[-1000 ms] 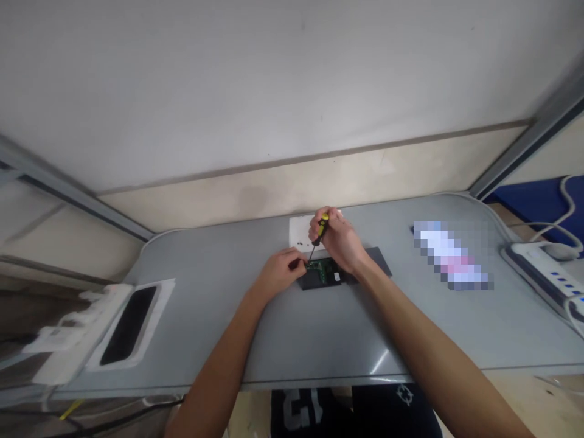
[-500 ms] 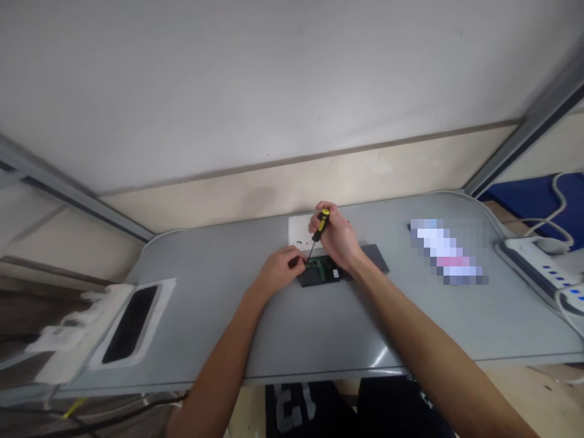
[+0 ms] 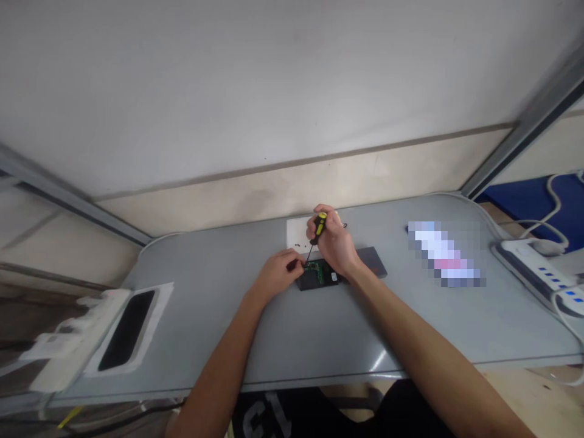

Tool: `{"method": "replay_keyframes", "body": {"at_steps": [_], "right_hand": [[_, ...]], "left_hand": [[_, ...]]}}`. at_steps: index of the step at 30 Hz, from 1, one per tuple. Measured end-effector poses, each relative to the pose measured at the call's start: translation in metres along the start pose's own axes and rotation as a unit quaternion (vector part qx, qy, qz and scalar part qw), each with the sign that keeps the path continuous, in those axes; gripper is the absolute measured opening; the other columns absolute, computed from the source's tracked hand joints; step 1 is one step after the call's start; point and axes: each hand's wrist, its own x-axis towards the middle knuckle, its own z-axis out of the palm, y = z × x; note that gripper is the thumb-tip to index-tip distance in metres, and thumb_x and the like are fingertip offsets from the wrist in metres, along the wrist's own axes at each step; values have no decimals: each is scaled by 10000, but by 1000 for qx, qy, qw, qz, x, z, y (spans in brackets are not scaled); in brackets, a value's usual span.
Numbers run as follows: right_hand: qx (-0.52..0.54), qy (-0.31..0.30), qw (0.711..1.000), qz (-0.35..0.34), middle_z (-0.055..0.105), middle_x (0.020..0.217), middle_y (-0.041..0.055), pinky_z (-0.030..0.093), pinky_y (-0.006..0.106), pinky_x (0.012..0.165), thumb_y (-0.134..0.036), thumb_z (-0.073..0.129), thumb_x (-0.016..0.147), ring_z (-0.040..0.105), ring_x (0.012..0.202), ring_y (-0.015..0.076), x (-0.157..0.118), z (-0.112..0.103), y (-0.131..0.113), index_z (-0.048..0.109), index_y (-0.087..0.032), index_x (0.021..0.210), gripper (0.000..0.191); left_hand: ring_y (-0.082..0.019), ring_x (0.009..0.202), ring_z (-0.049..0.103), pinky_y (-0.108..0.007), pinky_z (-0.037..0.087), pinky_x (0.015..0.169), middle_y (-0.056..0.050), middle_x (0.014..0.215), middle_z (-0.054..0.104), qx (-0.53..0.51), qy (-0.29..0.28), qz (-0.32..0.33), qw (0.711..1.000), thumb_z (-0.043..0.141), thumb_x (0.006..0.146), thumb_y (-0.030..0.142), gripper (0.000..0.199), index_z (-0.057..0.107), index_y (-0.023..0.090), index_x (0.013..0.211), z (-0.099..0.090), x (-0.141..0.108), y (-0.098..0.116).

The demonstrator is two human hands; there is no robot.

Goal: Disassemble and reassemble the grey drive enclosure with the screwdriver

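Observation:
My right hand point(image 3: 336, 243) is closed round a black and yellow screwdriver point(image 3: 320, 225), tilted with its shaft pointing down and to the left. The tip meets the upper left part of a green circuit board point(image 3: 319, 267) in a flat black housing point(image 3: 311, 280). At the housing's left edge is my left hand point(image 3: 279, 272), its thumb and fingers pinched together close to the tip. What lies between those fingertips is hidden. Behind the housing, a white sheet point(image 3: 295, 230) carries several tiny dark pieces, perhaps screws. A dark flat panel point(image 3: 371, 261) lies right of the housing, partly behind my right wrist.
On the left lies a black phone-like slab point(image 3: 128, 331) on white paper, beside a white power strip point(image 3: 68, 347) with plugs. A pixelated object point(image 3: 442, 252) lies to the right. Another power strip point(image 3: 538, 267) with cables stands at the right edge. A wall point(image 3: 274, 188) closes the back.
The view has shifted slightly. Both hands stay at the circuit board, and the screwdriver stands a little more upright, with its tip still at the same corner.

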Motion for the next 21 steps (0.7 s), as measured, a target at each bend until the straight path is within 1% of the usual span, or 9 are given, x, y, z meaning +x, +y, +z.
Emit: {"method": "replay_keyframes", "body": {"at_steps": [2,4,7,9,11,14,16,18,21], "right_hand": [[4,13,1000,0,431,707,-29,403,305,645,-533,590,964,423,634,160,-1,3,1,476,-287,971,272],[-7,16,1000,2,399,688,-43,385,295,635,-471,668,928,402,623,151,-2,4,0,443,-280,906,297],[-29,6,1000,-5,502,765,-10,414,303,693,-424,677,923,474,714,158,-1,2,-5,502,-259,882,244],[-31,-13,999,8,551,825,23,429,316,714,-446,637,943,509,763,171,-1,0,-8,570,-240,909,219],[-13,-23,999,28,533,807,26,432,327,693,-478,621,945,507,735,177,-1,-1,-9,603,-232,980,249],[24,3,999,22,475,749,-9,419,319,650,-540,616,937,460,664,169,-1,3,-6,545,-275,1078,309],[26,15,999,13,418,700,-35,389,298,614,-552,635,929,406,618,156,-2,5,-4,489,-291,1006,308],[13,15,1000,9,385,679,-45,373,287,603,-518,675,914,383,607,148,-2,6,-4,437,-278,893,339],[-16,4,1000,1,493,766,-8,420,301,668,-473,682,917,473,701,157,-2,3,-7,456,-255,834,325]], "left_hand": [[-129,738,563,-251,434,715,4,838,655,-2,-2,0,1000,537,890,142,161,687,199,887,0,0,-1],[-127,732,560,-251,434,716,5,833,653,-5,-3,1,1000,533,895,143,163,686,198,885,1,0,0],[-124,724,555,-248,428,705,6,831,652,-6,0,3,1000,532,895,142,160,680,196,873,1,-1,0],[-126,733,560,-247,428,705,6,833,653,-4,0,3,1000,531,891,137,159,677,196,865,0,-1,1],[-130,747,570,-248,435,717,5,833,654,-2,3,5,1000,531,889,136,160,676,197,860,0,-1,1],[-132,749,578,-249,444,727,6,831,655,3,9,4,1000,539,884,139,154,680,200,871,1,-1,1],[-133,742,577,-251,446,723,4,834,660,5,11,2,1000,546,874,135,152,683,200,879,1,-1,0],[-134,744,578,-255,448,724,2,846,669,5,9,3,1000,547,872,132,154,684,201,885,2,-1,0],[-134,743,578,-257,445,722,1,859,677,2,5,3,1000,538,888,140,157,680,204,881,3,-1,-1]]}}
